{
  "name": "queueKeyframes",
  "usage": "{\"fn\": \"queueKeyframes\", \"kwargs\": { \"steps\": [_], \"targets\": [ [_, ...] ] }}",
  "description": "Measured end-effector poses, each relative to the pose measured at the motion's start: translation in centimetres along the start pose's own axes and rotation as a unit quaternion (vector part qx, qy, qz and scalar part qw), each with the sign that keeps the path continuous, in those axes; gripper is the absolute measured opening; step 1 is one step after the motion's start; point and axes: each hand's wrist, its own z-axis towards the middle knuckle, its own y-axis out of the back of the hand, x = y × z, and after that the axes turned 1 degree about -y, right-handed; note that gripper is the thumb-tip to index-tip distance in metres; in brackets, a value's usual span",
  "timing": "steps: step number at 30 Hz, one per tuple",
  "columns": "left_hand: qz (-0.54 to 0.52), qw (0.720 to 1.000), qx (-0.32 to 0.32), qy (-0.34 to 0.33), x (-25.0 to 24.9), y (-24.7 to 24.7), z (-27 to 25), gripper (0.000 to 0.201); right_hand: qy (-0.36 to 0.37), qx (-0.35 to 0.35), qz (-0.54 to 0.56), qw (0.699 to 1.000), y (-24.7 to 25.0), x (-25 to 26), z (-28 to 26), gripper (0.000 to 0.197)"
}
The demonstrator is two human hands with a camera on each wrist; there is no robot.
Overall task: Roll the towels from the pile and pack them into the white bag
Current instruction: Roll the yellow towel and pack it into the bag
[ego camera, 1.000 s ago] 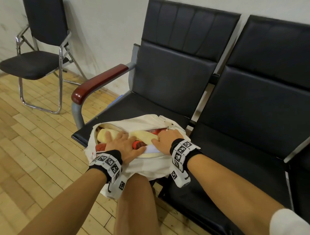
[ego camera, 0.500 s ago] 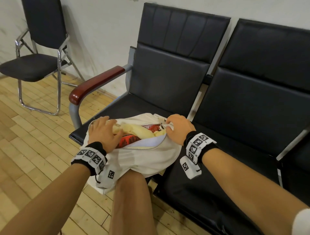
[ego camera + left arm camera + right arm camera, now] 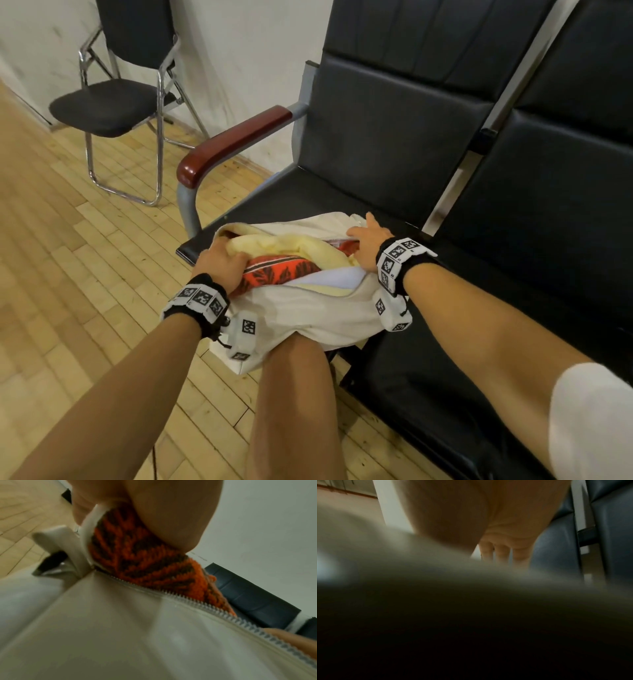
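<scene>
The white bag (image 3: 308, 311) lies open on the front edge of the black bench (image 3: 359, 192), its near side sagging over my knee (image 3: 294, 377). Inside it a pale yellow towel (image 3: 284, 245) lies along the far side, a red patterned towel (image 3: 277, 270) in front of it and a white towel (image 3: 335, 277) nearest me; how far down they go is hidden by the bag's cloth.

My left hand (image 3: 219, 263) sits at the left end of the opening, fingers curled over the yellow towel and the bag's rim. The fingertips are tucked out of sight, so I cannot tell which of the two they grip. In the left wrist view the palm presses on the red towel beside the zip (image 3: 197, 605), but the picture is blurred.

My right hand (image 3: 368, 245) lies at the right end of the opening with its fingers stretched fairly flat over the bag's far edge; whether they pinch anything I cannot tell. The right wrist view is mostly dark and smeared, showing only three fingers (image 3: 501, 553) reaching forward.

A folding chair (image 3: 113, 102) stands well apart on the wood floor (image 3: 68, 274).
</scene>
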Motion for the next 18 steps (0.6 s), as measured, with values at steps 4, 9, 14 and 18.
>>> {"fn": "queueKeyframes", "kwargs": {
  "steps": [4, 9, 14, 18],
  "targets": [
    [-0.013, 1.000, -0.016, -0.010, -0.1, -0.8, 0.8, 0.043, 0.006, -0.026, -0.041, 0.999, -0.4, 0.4, 0.9, 0.039],
    [0.015, 0.999, -0.041, -0.004, -0.5, -0.5, 0.8, 0.038, -0.015, -0.096, 0.048, 0.994, -0.2, -0.1, 0.0, 0.031],
    [0.054, 0.991, -0.111, -0.051, -3.0, 1.9, 0.0, 0.042, -0.058, -0.222, 0.158, 0.960, 2.6, -2.9, -4.4, 0.023],
    [0.078, 0.977, -0.145, -0.137, -7.9, 3.7, -1.0, 0.040, -0.101, -0.281, 0.182, 0.937, 5.0, -6.7, -9.6, 0.017]
  ]
}}
